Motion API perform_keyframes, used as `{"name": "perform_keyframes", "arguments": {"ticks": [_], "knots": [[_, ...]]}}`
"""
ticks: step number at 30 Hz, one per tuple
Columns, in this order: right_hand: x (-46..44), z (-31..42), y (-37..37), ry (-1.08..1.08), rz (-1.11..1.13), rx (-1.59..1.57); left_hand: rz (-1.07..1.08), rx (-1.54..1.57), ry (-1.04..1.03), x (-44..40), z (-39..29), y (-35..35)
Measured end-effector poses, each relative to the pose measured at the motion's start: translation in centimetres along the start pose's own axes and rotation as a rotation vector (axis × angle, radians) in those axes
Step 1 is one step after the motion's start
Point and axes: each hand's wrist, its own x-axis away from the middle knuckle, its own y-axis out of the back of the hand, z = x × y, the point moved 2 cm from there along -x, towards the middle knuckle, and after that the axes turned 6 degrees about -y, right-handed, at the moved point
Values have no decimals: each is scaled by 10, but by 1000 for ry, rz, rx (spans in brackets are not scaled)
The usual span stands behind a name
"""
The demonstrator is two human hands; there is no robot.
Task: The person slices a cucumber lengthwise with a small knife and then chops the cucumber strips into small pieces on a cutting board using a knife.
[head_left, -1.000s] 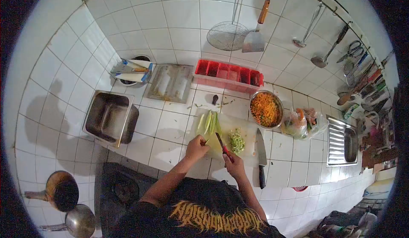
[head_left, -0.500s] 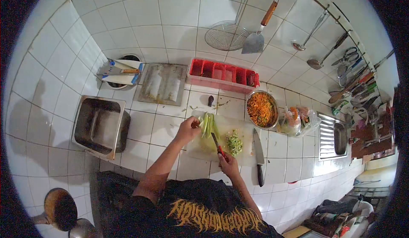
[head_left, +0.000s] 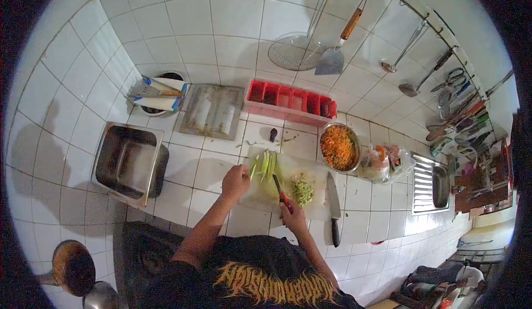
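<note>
My left hand (head_left: 237, 181) is closed at the left side of the cutting board (head_left: 252, 199), with a pale green vegetable strip (head_left: 254, 167) at its fingertips. More long green strips (head_left: 269, 166) lie side by side just to its right. In my right hand (head_left: 292, 218) is a small knife (head_left: 281, 192) with a red and black handle, its dark blade angled up toward the strips' lower ends. A heap of finely chopped green pieces (head_left: 302, 190) sits right of this blade. The larger knife (head_left: 333, 201) with a black handle rests at the board's right edge.
A steel bowl of diced orange vegetables (head_left: 339, 147) and filled plastic bags (head_left: 386, 163) stand to the right. Behind are a red sectioned container (head_left: 291, 101) and a dark purplish piece (head_left: 274, 134). A deep steel pan (head_left: 130, 162) is at left; utensils hang on the wall.
My left hand has moved left and slightly down, away from the bunch of strips, with one strip at its fingers. The small knife and right hand have shifted slightly left and down.
</note>
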Motion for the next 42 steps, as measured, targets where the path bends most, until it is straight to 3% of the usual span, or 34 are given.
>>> {"name": "perform_keyframes", "arguments": {"ticks": [5, 9, 13, 15, 17, 19, 22, 26, 29, 38, 40, 41, 42], "knots": [[6, 4, 1, 34, -15, 5, -72, 160, 89, -2, -7, 2], [15, 10, 13, -38, -28, -43, -125, 208, -32, -8, -19, -1], [8, -5, 30, -19, -55, -18, -243, -80, -203, -22, -59, 9], [10, -5, 38, 5, -66, -68, -72, -112, -243, -22, -72, -3], [11, -5, 45, 4, -63, -81, -74, -134, -293, -19, -84, -22], [12, -5, 49, 6, -61, -99, -15, -122, -552, -20, -95, -39], [13, -10, 52, 27, -90, -141, 93, -226, -648, -21, -100, -52], [12, -12, 50, -1, -102, -177, 215, -247, -600, -23, -94, -52], [14, -16, 47, 5, -95, -235, 156, -274, -714, -21, -87, -44], [-4, 12, 54, 52, -37, -159, 424, -462, -1034, -56, -81, -41], [-26, 33, 71, 182, -119, 157, 341, -538, -1245, -63, -77, -56], [-43, 34, 78, 186, -129, 155, 336, -539, -1255, -66, -83, -52], [-65, 35, 87, 320, -262, 364, 328, -493, -1254, -69, -94, -44]]}}
